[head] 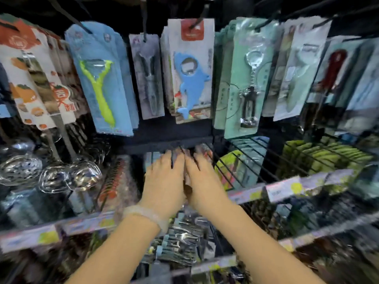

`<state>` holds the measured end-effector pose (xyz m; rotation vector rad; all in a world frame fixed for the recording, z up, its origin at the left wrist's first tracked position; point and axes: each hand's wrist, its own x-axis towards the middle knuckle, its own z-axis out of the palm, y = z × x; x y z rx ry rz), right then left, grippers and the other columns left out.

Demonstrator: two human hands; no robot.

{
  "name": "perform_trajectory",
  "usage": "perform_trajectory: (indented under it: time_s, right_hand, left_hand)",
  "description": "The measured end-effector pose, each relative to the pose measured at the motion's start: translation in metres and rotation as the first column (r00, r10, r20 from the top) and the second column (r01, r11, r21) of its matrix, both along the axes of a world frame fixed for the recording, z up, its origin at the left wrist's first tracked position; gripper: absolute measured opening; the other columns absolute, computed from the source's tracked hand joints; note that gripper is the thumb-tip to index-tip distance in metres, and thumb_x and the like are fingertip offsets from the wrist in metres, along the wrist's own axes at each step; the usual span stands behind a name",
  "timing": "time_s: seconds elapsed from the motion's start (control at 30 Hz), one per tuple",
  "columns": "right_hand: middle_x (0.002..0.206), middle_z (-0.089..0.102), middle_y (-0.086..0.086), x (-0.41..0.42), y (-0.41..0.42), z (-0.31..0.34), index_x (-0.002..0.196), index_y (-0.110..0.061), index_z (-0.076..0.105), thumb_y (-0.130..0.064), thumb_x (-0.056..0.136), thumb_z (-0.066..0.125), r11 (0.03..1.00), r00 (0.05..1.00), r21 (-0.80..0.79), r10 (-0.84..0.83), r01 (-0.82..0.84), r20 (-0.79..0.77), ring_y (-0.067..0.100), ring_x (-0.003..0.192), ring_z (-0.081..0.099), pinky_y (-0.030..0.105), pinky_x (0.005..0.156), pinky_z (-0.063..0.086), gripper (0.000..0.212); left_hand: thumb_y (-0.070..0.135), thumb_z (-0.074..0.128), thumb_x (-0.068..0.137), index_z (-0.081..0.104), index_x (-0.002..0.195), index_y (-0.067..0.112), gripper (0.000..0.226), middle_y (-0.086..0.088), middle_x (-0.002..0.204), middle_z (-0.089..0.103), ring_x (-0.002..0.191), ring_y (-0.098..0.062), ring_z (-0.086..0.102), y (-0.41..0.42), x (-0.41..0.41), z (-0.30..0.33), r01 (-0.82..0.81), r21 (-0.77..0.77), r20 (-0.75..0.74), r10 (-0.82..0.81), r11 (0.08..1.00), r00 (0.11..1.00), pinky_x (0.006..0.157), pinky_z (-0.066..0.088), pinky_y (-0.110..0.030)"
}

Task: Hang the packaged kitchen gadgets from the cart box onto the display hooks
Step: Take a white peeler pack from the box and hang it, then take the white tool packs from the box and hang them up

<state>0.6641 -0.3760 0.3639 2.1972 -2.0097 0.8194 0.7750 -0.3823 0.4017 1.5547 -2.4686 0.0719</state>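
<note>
Black display wall [174,132] fills the frame. The upper half is packed with carded gadgets on black hooks [144,27], hanging side by side with almost no gaps between cards.

Black wire shelf divider [242,160], centre right, stands just beside the right hand. Shelf rail with price labels [285,190] crosses the frame below the wrists.

Pale blue card with lime-green peeler [102,78] is upper left of centre. White card with blue shark-shaped opener [190,78] hangs directly above the hands. Mint card with metal corkscrew [246,83] is upper right of centre.

Left hand [164,177] and right hand [203,175], centre frame, are side by side and touching, fingers extended forward onto clear-wrapped packets [201,150] in the shelf bay. Motion blur: cannot tell whether either hand has hold of a packet or only presses on them. Cart box is not in view; the packets under the fingers look like the goods being handled.

Risks, as judgement:
- Lifting either hand straight up would likely brush the shark card's lower edge and swing it, or push it off its hook.
- The divider wires could snag the right fingers or a packet's film.
- Crowded hooks could let a new card dislodge its neighbours.

Open room: the dark gap between the hanging cards' bottoms and the shelf, and back toward the person.
</note>
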Motion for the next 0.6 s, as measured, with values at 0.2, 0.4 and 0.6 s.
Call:
perform_trajectory:
  time_s: [0.2, 0.4, 0.6]
  right_hand:
    - [0.141, 0.037, 0.018, -0.086, 0.102, -0.032, 0.142, -0.003, 0.032, -0.011, 0.076, 0.064, 0.986, 0.987, 0.083, -0.137, 0.144, -0.08, 0.036, 0.13, 0.037, 0.046, 0.101, 0.039, 0.074]
    - [0.151, 0.018, 0.014, -0.192, 0.24, -0.072, 0.149, -0.012, 0.015, -0.01, 0.088, 0.056, 0.888, 0.935, 0.298, -0.352, 0.351, -0.051, 0.031, 0.139, 0.022, 0.038, 0.108, 0.029, 0.073]
    - [0.148, 0.023, 0.014, -0.276, 0.363, -0.11, 0.148, -0.015, 0.015, -0.016, 0.088, 0.058, 0.726, 0.827, 0.445, -0.559, 0.525, -0.062, 0.034, 0.133, 0.03, 0.04, 0.104, 0.034, 0.073]
  left_hand:
    - [0.01, 0.046, 0.083, 0.04, 0.138, 0.006, 0.056, -0.02, 0.137, 0.044, 0.125, -0.038, 0.046, 0.085, -0.088, -0.036, 0.221, -0.11, -0.031, -0.226, 0.969, 0.974, 0.1, 0.04, -0.043]
    - [0.017, 0.05, 0.091, 0.016, 0.148, 0.014, 0.067, -0.014, 0.154, 0.017, 0.14, -0.031, 0.022, 0.19, -0.209, -0.083, 0.372, 0.138, 0.108, -0.387, 0.918, 0.916, 0.112, 0.025, -0.04]
    - [0.022, 0.053, 0.089, 0.016, 0.147, 0.015, 0.069, -0.011, 0.15, 0.023, 0.137, -0.031, 0.026, 0.287, -0.312, -0.132, 0.549, 0.313, 0.097, -0.601, 0.775, 0.793, 0.11, 0.03, -0.04]
